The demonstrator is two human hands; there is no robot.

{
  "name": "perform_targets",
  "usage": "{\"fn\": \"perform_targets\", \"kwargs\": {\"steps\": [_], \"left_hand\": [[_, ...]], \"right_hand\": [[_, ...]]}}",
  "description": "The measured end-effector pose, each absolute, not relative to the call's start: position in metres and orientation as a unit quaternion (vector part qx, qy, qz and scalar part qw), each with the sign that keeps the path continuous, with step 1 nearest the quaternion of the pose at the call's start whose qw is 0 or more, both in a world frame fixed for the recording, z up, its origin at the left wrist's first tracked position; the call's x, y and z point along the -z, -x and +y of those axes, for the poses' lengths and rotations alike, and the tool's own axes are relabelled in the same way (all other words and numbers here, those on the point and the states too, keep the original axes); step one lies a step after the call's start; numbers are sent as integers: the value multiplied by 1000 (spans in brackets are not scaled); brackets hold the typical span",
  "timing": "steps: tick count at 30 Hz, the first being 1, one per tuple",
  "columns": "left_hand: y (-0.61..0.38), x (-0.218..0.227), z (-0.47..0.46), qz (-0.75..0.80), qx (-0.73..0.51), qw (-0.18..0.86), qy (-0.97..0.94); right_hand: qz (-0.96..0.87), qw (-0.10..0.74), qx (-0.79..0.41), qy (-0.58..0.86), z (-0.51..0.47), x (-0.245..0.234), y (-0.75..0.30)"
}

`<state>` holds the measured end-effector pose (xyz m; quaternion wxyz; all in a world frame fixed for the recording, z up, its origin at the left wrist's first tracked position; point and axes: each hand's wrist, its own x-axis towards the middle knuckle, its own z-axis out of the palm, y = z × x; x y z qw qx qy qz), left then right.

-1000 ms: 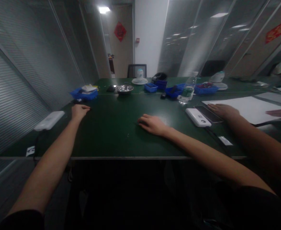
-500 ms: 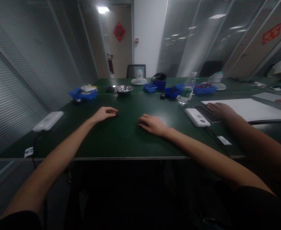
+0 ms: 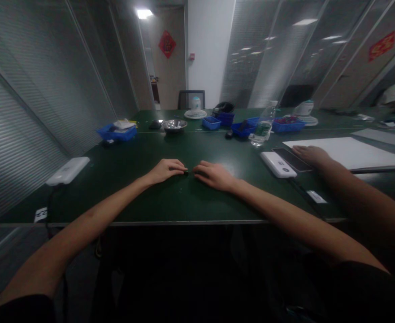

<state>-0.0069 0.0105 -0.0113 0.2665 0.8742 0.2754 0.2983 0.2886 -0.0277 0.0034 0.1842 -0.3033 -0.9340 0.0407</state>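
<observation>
Over the middle of the dark green table (image 3: 157, 202), my left hand (image 3: 166, 171) pinches a small dark piece (image 3: 186, 172) between thumb and fingertips. Just to its right my right hand (image 3: 214, 175) rests low on the table, fingers curled together. A thin, light-coloured tip pokes out from the right fingers toward the dark piece; the rest of it is hidden, so its kind does not show. The two sets of fingertips are very close, and whether the held pieces touch I cannot tell.
White power banks lie at left (image 3: 68, 171) and right (image 3: 278, 164). Behind stand a metal bowl (image 3: 174, 130), blue trays (image 3: 117, 133) and a water bottle (image 3: 263, 128). A co-worker's hand (image 3: 311, 157) lies by a phone (image 3: 293, 160) and a white board (image 3: 352, 150) at right.
My left hand has moved right and slightly nearer to me, bringing the small dark piece up to my right fingertips. My right hand has stayed in place.
</observation>
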Motion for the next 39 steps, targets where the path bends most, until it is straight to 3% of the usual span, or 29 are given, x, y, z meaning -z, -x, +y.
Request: {"fn": "perform_targets", "kwargs": {"steps": [16, 29, 39], "left_hand": [[-2, 10, 5, 271, -283, 290, -873], [3, 8, 9, 338, -259, 219, -878], [75, 13, 51, 455, -253, 152, -840]], "right_hand": [[-923, 212, -38, 320, -29, -2, -281], [-922, 190, -22, 337, -28, -1, -282], [-918, 196, -29, 343, -29, -4, -289]]}}
